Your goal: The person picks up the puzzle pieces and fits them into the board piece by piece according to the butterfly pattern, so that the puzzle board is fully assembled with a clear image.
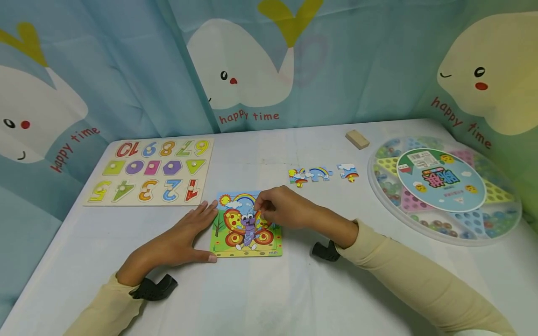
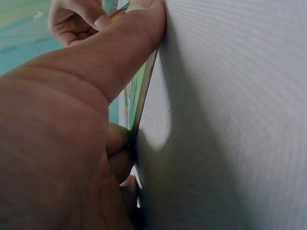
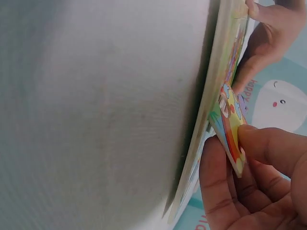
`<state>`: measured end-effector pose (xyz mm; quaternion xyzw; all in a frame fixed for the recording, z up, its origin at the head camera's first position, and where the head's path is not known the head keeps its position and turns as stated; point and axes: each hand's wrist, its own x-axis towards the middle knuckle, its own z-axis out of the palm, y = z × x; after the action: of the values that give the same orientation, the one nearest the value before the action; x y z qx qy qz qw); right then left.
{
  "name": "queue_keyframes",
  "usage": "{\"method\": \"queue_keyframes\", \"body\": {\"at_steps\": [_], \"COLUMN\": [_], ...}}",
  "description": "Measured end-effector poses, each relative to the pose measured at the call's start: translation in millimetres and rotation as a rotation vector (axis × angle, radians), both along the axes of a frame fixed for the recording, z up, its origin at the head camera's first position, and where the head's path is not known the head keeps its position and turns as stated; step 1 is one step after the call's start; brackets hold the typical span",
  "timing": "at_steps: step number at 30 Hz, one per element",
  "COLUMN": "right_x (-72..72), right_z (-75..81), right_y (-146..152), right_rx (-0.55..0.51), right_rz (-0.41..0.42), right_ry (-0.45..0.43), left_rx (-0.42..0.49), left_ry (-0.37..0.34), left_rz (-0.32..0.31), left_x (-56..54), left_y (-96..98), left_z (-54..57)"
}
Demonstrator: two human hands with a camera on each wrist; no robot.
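With 12 o'clock at the far side, I am pinching a small, thin puzzle piece with a red and yellow butterfly wing on it in the right hand. The thumb is pressing on one face and the fingers are pressing on the other, with only the piece between them. The piece is tipping up on a slant by the 2 o'clock part of the flat, square picture board with a purple butterfly. Its long way seems to be pointing from the fingers over toward the left hand, but I cannot tell if its low edge is touching the board. The right hand is sitting nearer to the piece, and its arm is slanting in from 4 o'clock.

The left hand is resting at the board's 9 o'clock side, its arm coming in from 8. Its fingers are spreading wide, nearly straight, and touching the edge near 10, while its thumb is lying on the corner between 7 and 8. It is holding no piece that I am seeing.

Three small, bright puzzle pieces are lying near the board at 2 o'clock on the white, cloth-covered worktop.
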<state>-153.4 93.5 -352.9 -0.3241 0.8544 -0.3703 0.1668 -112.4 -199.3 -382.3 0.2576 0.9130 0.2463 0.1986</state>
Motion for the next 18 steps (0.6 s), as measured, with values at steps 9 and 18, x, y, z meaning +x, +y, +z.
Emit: {"method": "queue_keyframes", "body": {"at_steps": [9,18], "right_x": [0.8,0.5], "right_z": [1.9,4.2], "right_y": [-3.7,-4.3], "right_rx": [0.112,0.184], "right_rz": [-0.02,-0.023], "right_ry": [0.059,0.05], "left_rx": [-0.001,0.001], "left_ry": [0.002,-0.001], "left_rz": [0.0,-0.006], "left_x": [0.0,-0.6], "left_y": [0.0,-0.4], "left_z": [0.8,0.6]}}
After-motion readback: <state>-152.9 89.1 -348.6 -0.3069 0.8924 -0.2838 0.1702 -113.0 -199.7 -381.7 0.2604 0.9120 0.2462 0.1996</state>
